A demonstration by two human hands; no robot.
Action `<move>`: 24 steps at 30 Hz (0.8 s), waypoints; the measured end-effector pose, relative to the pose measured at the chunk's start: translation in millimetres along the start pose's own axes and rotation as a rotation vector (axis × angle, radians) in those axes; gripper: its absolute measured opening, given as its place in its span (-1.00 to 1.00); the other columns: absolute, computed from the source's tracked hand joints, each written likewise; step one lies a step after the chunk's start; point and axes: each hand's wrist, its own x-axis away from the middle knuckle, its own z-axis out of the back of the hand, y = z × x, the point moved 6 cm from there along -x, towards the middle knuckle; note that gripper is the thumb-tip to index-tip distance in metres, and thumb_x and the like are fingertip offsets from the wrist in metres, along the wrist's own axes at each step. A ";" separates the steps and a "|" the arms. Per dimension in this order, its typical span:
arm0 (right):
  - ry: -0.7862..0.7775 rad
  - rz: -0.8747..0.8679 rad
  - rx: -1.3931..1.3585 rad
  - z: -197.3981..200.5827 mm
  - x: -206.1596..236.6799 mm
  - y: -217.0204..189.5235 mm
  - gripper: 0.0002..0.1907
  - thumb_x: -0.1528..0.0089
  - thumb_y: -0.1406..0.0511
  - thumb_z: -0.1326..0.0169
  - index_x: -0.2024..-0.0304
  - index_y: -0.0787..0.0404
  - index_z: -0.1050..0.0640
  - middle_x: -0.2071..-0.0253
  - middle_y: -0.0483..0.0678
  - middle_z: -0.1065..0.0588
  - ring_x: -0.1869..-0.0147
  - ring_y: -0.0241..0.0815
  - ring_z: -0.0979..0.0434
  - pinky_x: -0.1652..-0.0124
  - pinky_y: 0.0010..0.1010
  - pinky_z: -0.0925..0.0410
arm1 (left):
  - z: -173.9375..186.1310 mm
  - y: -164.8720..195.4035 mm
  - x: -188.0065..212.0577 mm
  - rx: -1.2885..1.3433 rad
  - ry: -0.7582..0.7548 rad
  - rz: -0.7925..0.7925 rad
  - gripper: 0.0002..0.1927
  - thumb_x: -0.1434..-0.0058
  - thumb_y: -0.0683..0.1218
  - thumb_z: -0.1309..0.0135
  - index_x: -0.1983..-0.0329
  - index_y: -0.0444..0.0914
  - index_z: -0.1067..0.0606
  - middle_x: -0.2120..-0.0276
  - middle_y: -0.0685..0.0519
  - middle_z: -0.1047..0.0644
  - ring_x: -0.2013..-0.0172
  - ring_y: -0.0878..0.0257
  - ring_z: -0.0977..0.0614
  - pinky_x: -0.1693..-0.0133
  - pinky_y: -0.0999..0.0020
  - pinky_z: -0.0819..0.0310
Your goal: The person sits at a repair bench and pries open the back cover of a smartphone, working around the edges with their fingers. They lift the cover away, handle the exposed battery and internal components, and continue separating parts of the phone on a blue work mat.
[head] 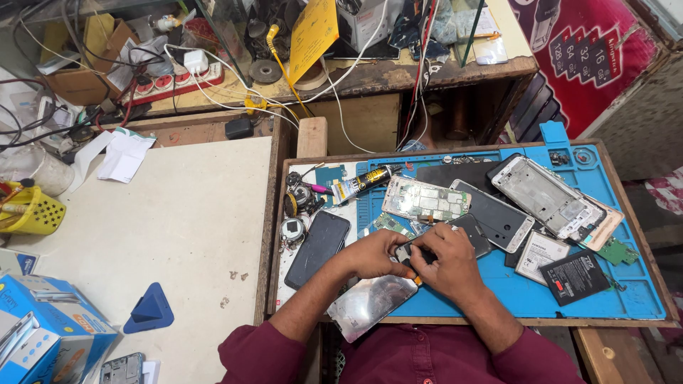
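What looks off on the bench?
Both hands work a small dark part over the blue mat. A silvery phone panel overhangs the tray's near edge, tilted. Stripped phone frames lie overlapping askew. Nothing spilled.

Blue work mat (541,291) under both hands: matt, rubbery-looking. Metal plate (370,302) just below the left hand (373,254): bare, shiny, smudged. Black phone (318,247) left of that hand: glossy glass. Battery (573,277) right of the right hand (448,267): matt black wrap. Tray rim (274,235): worn, rough wood.
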 end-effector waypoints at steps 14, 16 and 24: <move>-0.062 -0.037 -0.103 3.1 15.2 0.8 -0.88 -0.14 0.35 -0.29 0.26 0.14 -0.64 0.30 -0.12 -0.47 0.25 -0.15 -0.47 0.19 -0.29 -0.22 | -6.5 14.3 8.1 0.021 0.005 -0.012 -0.56 0.02 -0.19 -0.38 0.04 -0.34 -0.57 0.46 0.14 -0.63 0.53 0.46 -0.58 0.45 0.45 -0.48; -0.077 -0.016 -0.078 3.0 11.3 -3.5 -0.88 -0.14 0.34 -0.30 0.28 0.13 -0.64 0.31 -0.15 -0.47 0.26 -0.18 -0.45 0.19 -0.30 -0.19 | -5.2 20.8 10.7 -0.053 0.031 0.000 -0.57 0.02 -0.19 -0.41 0.07 -0.35 -0.59 0.52 0.08 -0.56 0.55 0.42 -0.49 0.48 0.40 -0.39; -0.111 0.051 -0.036 -0.9 7.6 -9.8 -0.89 -0.12 0.30 -0.33 0.33 0.08 -0.63 0.34 -0.21 -0.48 0.31 -0.24 -0.39 0.17 -0.32 -0.12 | -4.8 20.2 12.1 0.002 0.014 0.016 -0.61 0.03 -0.22 -0.37 0.10 -0.34 -0.58 0.50 0.10 -0.61 0.53 0.45 -0.57 0.46 0.43 -0.45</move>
